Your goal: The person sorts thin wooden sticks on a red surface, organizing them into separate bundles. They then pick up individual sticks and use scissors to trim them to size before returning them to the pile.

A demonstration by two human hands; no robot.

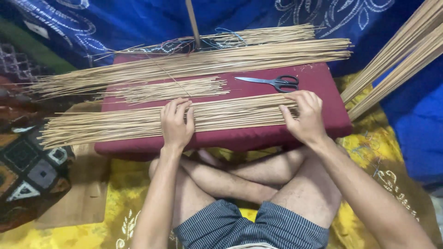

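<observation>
We found the left hand (pixel 176 123) and right hand (pixel 302 115) pressed flat, fingers spread, on the near bundle of sticks (pixel 138 122); we judged these light, stiff, brittle, best gripped mid-bundle.

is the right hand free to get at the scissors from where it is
Probably yes: the scissors lie uncovered on the maroon cushion just beyond the right hand, which only presses flat on the near stick bundle.
</observation>
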